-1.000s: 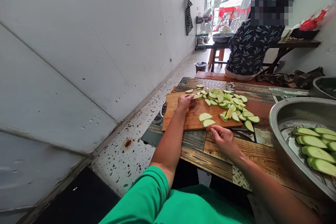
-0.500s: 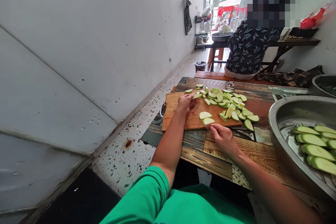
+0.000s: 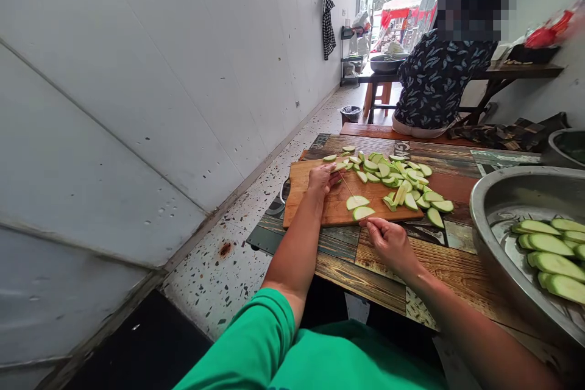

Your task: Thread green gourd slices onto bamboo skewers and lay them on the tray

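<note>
Here your right hand (image 3: 390, 242) pinches a thin, tan, wooden-looking skewer (image 3: 346, 183) at its near end, apparently steadying it, while your left hand (image 3: 321, 178) grips a pale, green-edged half-moon slice (image 3: 339, 167) by the far end. Two seemingly threaded slices (image 3: 357, 202) sit just beyond your right hand, over the brown wooden cutting board (image 3: 301, 202), probably leaving the shaft's far part free.

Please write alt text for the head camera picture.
A person's right hand holds the near end of a thin stick bearing two green-edged slices, and the left hand holds another slice, at a wooden cutting board. More slices lie on the board and table; a metal basin at right holds others, and another person sits ahead.
</note>
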Tool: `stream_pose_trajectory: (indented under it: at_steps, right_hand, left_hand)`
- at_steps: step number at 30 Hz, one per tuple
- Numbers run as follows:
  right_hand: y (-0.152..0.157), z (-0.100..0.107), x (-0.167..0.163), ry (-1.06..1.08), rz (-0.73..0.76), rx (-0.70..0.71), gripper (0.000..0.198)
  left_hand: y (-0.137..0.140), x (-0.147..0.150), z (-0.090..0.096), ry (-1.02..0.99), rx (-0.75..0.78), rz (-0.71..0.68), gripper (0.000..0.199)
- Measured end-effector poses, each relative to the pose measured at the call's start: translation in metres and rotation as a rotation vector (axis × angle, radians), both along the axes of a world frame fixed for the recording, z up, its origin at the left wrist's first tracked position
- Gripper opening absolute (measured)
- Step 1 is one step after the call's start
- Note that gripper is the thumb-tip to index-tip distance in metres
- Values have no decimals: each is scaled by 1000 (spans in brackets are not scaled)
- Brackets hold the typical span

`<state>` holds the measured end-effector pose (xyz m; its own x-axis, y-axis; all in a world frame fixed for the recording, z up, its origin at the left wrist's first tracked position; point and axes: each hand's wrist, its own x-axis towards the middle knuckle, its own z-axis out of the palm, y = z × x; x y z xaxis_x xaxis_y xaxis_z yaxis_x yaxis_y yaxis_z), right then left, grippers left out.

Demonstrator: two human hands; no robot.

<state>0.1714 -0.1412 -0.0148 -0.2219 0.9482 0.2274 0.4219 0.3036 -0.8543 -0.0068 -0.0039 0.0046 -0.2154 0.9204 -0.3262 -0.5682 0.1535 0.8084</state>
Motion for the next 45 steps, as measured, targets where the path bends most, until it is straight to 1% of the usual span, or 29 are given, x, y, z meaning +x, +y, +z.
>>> stream_pose_trajectory:
  at_steps: [5, 12, 16, 20, 26, 29, 31, 34, 39, 45]
  right_hand:
    - [2, -2, 1, 28, 0, -41, 36]
    - [5, -7, 1, 76, 4, -81, 37]
    - [4, -5, 1, 82, -2, -121, 39]
    - [4, -2, 1, 81, -13, -139, 40]
    - [5, -7, 1, 79, -17, -101, 37]
    - [7, -10, 1, 77, -22, -57, 35]
    - [9, -12, 0, 71, -26, -26, 35]
    - [10, -11, 0, 53, -22, 1, 34]
    - [11, -10, 0, 8, -13, 22, 35]
    - [8, -11, 1, -99, -56, 57, 31]
  left_hand:
    - [-2, 1, 2, 32, -17, -26, 6]
    - [1, 2, -4, 72, 45, -13, 5]
    - [0, 6, -4, 90, 53, -28, 8]
    - [-4, 10, 0, 115, 28, -44, 9]
    - [-8, 13, 3, 142, 13, -104, 5]
    - [-8, 15, 4, 107, 0, -120, 6]
    - [-8, 17, 5, 28, -18, -109, 3]
    - [-7, 20, 6, -74, -57, -91, 9]
    - [-6, 23, 3, -79, -68, -90, 9]
    - [-4, 27, -2, -97, -32, -14, 7]
